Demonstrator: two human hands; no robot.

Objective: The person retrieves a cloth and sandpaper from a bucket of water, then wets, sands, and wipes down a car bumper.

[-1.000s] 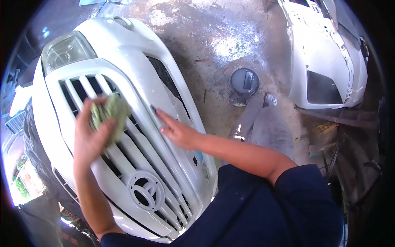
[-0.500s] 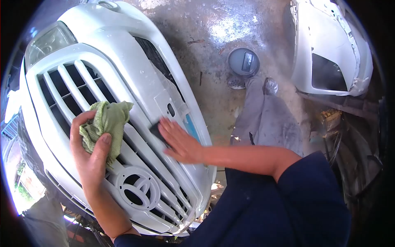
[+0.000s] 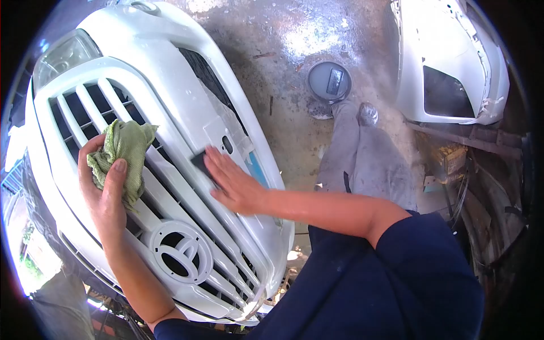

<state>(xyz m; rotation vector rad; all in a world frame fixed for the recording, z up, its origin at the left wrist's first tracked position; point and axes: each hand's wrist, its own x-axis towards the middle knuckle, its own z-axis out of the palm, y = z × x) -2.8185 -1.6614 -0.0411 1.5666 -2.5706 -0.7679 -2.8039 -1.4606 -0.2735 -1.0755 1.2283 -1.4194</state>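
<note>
My left hand [image 3: 105,198] is closed around a crumpled green cloth [image 3: 129,153], held over the grille bars of a white car bumper [image 3: 164,73]. My right hand [image 3: 238,187] lies on the bumper beside the grille, its fingers pressing down a dark piece of sandpaper [image 3: 200,162]. Only one corner of the sandpaper shows past the fingertips. Beside that hand are a small oval hole and a light blue patch [image 3: 257,169] on the bumper. Below my left hand, a round emblem mount [image 3: 182,252] sits in the grille.
A round grey bucket [image 3: 313,85] stands on the wet concrete floor, a dark rectangular shape visible inside it. Another white bumper [image 3: 447,48] rests at the upper right. Below it are a worn box [image 3: 447,158] and dark car parts. A headlight [image 3: 65,59] adjoins the bumper.
My right hand and the sandpaper have slid slightly up and left along the bumper. The left hand with the cloth has shifted left. The whole view has shifted a little.
</note>
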